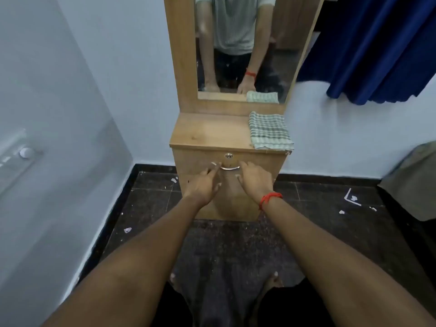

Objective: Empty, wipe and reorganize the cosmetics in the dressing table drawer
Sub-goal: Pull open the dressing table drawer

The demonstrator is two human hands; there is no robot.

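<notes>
A narrow wooden dressing table (212, 133) stands against the wall with a tall mirror (238, 48) above it. Its drawer front (264, 161) is closed, with a keyhole lock (228, 156) and a curved metal handle (230, 168). My left hand (204, 185) is just left of the handle, fingers spread, fingertips near its left end. My right hand (256, 179), with a red thread on the wrist, hovers at the handle's right end with fingers apart. Neither hand holds anything. A folded green checked cloth (270, 131) lies on the tabletop's right side. No cosmetics show.
A blue curtain (377, 48) hangs at the upper right. A grey covered object (410, 180) stands at the right edge. The dark tiled floor (318, 220) has scattered paper bits. A switch panel (18, 156) is on the left wall. My feet show below.
</notes>
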